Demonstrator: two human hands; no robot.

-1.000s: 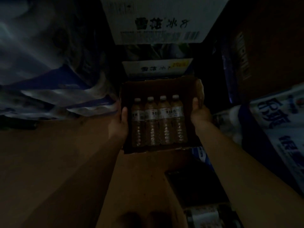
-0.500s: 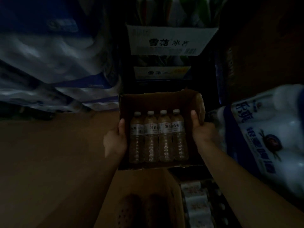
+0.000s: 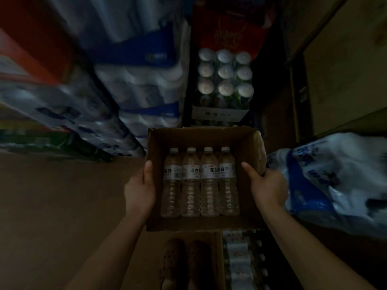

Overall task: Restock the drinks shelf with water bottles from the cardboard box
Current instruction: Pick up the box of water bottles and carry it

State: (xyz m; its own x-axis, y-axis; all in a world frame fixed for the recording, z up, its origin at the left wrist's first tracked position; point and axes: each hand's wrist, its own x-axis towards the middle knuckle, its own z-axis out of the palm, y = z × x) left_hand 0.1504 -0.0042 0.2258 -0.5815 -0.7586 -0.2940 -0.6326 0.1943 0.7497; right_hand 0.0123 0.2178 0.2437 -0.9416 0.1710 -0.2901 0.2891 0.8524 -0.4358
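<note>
Both hands, left hand [image 3: 139,190] and right hand [image 3: 269,188], grip the brown cardboard box [image 3: 201,137] by its side walls; four clear plastic water bottles [image 3: 200,183] lie inside it.

Left packs [image 3: 88,97] motion-blurred, print unreadable; fingers of both hands hidden behind cardboard box [image 3: 201,223] walls; far carton label [image 3: 217,114] illegible.

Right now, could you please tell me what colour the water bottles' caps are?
White, on all four water bottles; the head view shows it best.
</note>
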